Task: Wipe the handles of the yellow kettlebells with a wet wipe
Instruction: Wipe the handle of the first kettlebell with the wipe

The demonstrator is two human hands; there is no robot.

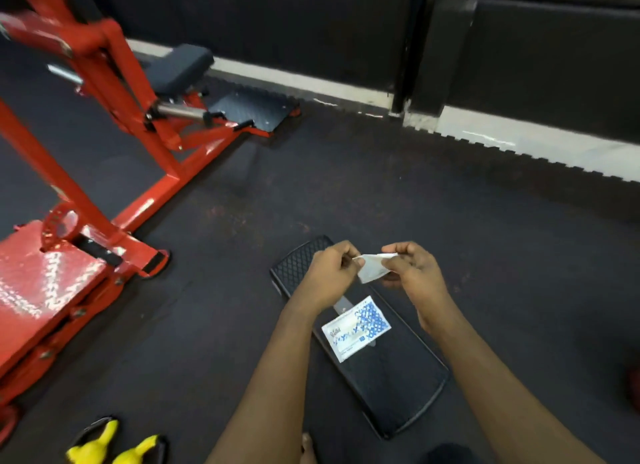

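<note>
The yellow kettlebells [93, 449] are sitting on the dark rubber floor [346, 186], well down and to the left of my left hand [329, 276], side by side at the bottom edge of view and partly cut off by it. I am holding a small white wet wipe [372, 268] up in the air between both hands. My left hand is pinching its left end with curled fingers. My right hand [414, 273] is pinching its right end the same way, so the wipe is spanning the short gap between them. Just beneath my hands, a flat black rubber-edged board [398, 377] is lying on the floor, its textured end reaching out past my left hand. A white and blue printed sachet [356, 326] is resting flat on that board, directly below the wipe and between my forearms. Far off to the left of my left hand, a red steel gym machine [104, 186] is standing, with a dark padded seat [183, 68] at its far end.
</note>
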